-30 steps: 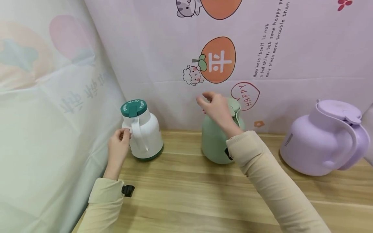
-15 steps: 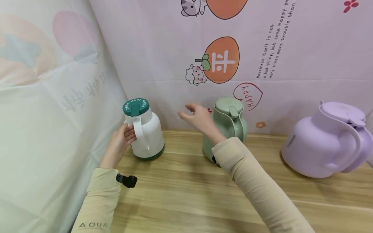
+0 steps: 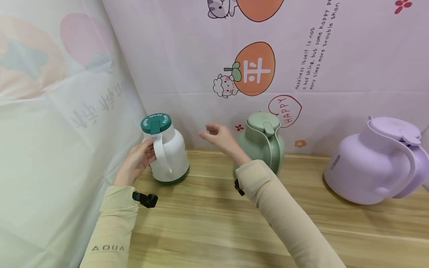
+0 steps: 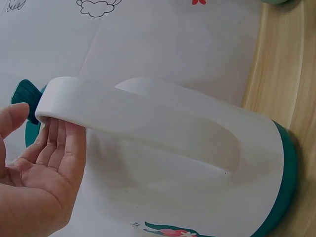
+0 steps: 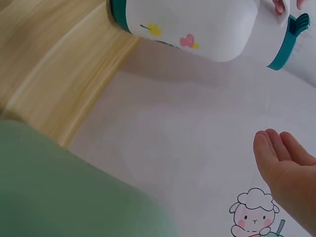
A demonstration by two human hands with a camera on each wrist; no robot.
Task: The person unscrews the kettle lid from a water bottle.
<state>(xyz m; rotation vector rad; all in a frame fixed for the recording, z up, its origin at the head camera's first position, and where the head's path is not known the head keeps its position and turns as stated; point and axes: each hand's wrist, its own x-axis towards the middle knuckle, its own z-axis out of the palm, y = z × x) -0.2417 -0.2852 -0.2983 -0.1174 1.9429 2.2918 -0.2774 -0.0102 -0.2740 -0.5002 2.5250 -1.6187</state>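
Observation:
A white thermos jug (image 3: 171,156) with a dark green lid (image 3: 155,123) and green base stands upright at the left. My left hand (image 3: 135,160) is at its handle (image 4: 143,123); in the left wrist view the fairly straight fingers reach in behind the handle's upper end. The thumb is apart from them, its tip right by the green lid lever (image 4: 27,98). My right hand (image 3: 221,139) hangs in the air between the white jug and a pale green thermos jug (image 3: 256,143), holding nothing, fingers loosely bent. The right forearm partly hides the green jug.
A lilac thermos jug (image 3: 372,163) stands at the right on the wooden table (image 3: 201,230). Behind the jugs rises a printed cloth backdrop (image 3: 187,67), and another cloth (image 3: 50,149) hangs close along the left side.
My left hand has turned and moved its fingers in at the white jug's handle. The right hand has moved left and down, away from over the green jug. The jugs stay in place.

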